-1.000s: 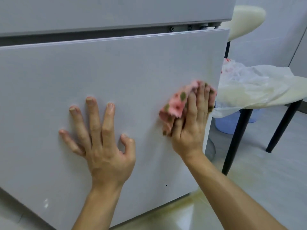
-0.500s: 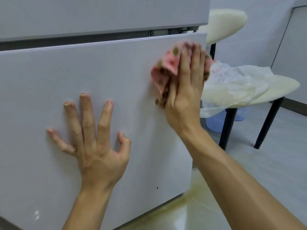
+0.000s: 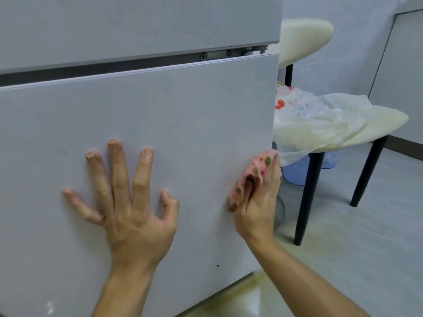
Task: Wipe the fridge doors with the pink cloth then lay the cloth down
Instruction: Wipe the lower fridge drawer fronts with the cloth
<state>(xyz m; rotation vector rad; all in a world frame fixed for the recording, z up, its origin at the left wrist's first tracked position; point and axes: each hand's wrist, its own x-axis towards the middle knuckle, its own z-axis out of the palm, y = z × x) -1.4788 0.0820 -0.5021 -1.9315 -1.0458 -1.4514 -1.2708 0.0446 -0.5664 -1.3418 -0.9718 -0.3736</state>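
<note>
The lower fridge door (image 3: 171, 110) is a plain pale grey panel filling most of the view, with the upper fridge door (image 3: 137, 24) above a dark gap. My left hand (image 3: 128, 202) lies flat on the lower door, fingers spread, holding nothing. My right hand (image 3: 261, 197) presses the pink cloth (image 3: 251, 172), which has olive spots, against the door's right edge. Most of the cloth is bunched under my fingers.
A cream chair (image 3: 377, 117) with black legs stands just right of the fridge, a crumpled white plastic bag (image 3: 315, 115) on its seat. A pale blue bin (image 3: 295, 170) sits beneath it. Grey floor (image 3: 366, 248) spreads to the right, with yellowish stains near the fridge base.
My right hand swept the cloth up to the door's top right corner, then back down along the right edge. My left hand stayed flat on the door.
</note>
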